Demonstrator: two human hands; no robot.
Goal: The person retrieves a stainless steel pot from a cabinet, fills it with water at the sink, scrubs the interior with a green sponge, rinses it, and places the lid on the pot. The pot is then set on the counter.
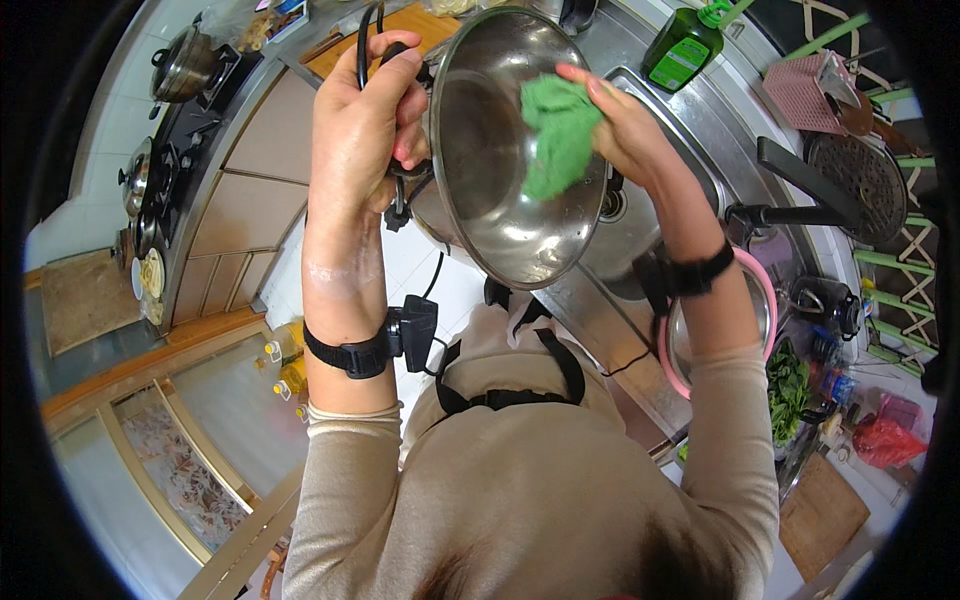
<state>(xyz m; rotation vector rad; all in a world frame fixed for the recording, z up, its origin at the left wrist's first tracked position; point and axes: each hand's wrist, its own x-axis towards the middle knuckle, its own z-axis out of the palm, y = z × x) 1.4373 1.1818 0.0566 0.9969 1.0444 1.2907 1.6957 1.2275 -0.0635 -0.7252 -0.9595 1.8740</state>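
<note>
A deep stainless steel pan [480, 142] is tilted on its side, its shiny inside turned to the right and towards me. My left hand [379, 112] grips its black side handle. In my right hand [626, 124] is a green cloth [559, 139], held at the pan's inner wall near the right rim; whether it touches the wall cannot be told. A second black handle shows partly behind that rim. Behind and to the right of the pan lies the stainless steel sink [637, 217] with its drain.
A green detergent bottle [684, 52] stands behind the sink. A black faucet [795, 215] reaches in from the right. A pink-rimmed basin [770, 300] is under my right forearm, near leafy greens [787, 394]. Pots, including a lidded one [184, 64], sit on the stove at left.
</note>
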